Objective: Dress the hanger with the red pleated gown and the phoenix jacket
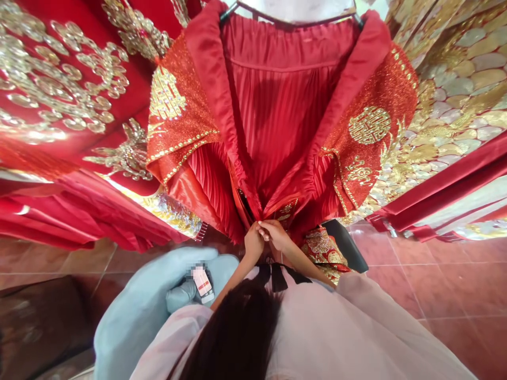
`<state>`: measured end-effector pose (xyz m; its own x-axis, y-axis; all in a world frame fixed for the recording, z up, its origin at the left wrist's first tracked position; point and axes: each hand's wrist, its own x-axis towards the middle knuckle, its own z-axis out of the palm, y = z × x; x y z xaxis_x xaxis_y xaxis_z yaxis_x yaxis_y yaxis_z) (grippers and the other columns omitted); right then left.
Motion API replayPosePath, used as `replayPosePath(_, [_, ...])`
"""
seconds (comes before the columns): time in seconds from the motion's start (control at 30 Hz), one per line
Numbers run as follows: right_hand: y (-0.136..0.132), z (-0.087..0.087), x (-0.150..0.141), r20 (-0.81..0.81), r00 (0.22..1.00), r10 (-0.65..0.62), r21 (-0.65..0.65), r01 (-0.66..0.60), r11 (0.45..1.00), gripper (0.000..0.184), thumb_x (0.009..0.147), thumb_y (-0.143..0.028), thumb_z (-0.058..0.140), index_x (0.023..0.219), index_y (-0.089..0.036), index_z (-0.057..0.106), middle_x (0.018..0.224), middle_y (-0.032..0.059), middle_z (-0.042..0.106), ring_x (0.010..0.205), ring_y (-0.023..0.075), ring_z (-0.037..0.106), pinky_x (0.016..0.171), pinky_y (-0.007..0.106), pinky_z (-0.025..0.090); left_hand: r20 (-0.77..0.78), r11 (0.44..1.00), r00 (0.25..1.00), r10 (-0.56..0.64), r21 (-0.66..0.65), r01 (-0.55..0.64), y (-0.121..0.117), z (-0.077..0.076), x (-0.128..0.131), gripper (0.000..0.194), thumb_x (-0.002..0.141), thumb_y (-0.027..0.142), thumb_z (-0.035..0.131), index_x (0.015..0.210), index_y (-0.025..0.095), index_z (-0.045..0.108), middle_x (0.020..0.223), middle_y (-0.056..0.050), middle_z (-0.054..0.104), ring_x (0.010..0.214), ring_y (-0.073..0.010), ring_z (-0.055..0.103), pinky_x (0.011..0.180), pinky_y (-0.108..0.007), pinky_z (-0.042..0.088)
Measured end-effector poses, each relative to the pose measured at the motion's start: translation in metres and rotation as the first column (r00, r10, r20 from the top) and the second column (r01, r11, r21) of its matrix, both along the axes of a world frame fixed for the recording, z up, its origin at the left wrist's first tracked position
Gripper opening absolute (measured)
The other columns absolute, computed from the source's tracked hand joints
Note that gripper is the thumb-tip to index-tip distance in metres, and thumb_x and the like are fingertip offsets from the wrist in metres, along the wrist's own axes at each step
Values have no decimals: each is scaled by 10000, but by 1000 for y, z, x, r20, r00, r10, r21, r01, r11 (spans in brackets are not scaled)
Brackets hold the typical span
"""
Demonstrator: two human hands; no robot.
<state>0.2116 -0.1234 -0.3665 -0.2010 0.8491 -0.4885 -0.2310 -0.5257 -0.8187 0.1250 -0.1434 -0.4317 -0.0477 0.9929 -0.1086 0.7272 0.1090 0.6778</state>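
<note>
And there were both hands, right in the middle of the frame, meeting where the opening of the red garment (285,111) narrowed to its lowest point. The left hand (253,241) was curled nearly closed, the right hand (276,235) drawn in beside it, fingertips touching. Each looked to have a small pinch of the garment's edge, though the fingers hid exactly how much.

Up top, the garment hung wide from a dark hanger (289,24), its pleated inside facing the camera, an embroidered panel spreading to each side. Crystal-trimmed cloth (59,79) filled the upper left, gold scaled cloth (467,79) the upper right. A phone (203,282) lay on pale blue fabric (130,311) at lower left.

The step in hand, by the look of it, was close fingertip work, bringing the two edges together at that point. From there, any further move called for a light, steady pinch from both hands, edges level, pleats kept out from between the fingers.
</note>
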Motion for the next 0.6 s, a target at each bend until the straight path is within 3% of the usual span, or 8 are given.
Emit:
replayPosePath(0.13, [2, 4, 0, -91, 990, -106, -39, 103, 994, 229, 547, -374, 575, 530, -158, 500, 412, -59, 396, 371, 26, 257, 403, 191, 162, -50, 1000, 999, -8, -22, 7, 2, 5, 2, 189, 880, 105, 441, 965, 138, 606, 932, -84, 662, 806, -179, 634, 669, -229, 421])
replayPosePath(0.27, [15, 20, 4, -139, 969, -206, -37, 203, 979, 181, 518, -312, 571, 492, -161, 476, 384, -66, 373, 367, 17, 216, 388, 183, 129, -88, 999, 995, -39, -10, 39, 11, 14, 6, 194, 919, 168, 443, 1021, 148, 606, 981, -86, 659, 835, -186, 640, 678, -231, 417])
replayPosePath(0.47, [37, 55, 17, -197, 937, -287, 72, 306, 949, 133, 534, -273, 579, 523, -149, 530, 411, -65, 401, 372, 10, 207, 385, 182, 117, -113, 999, 993, -38, 29, 42, 22, 14, 15, 200, 950, 204, 421, 926, 130, 605, 882, -96, 646, 781, -187, 638, 671, -236, 411])
replayPosePath(0.6, [36, 61, 16, -191, 935, -298, 125, 324, 938, 140, 557, -276, 583, 520, -144, 557, 407, -67, 397, 363, 10, 227, 389, 182, 124, -104, 998, 994, -38, 48, 43, 18, 14, 16, 195, 948, 194, 418, 915, 132, 601, 843, -88, 640, 742, -185, 634, 669, -245, 427])
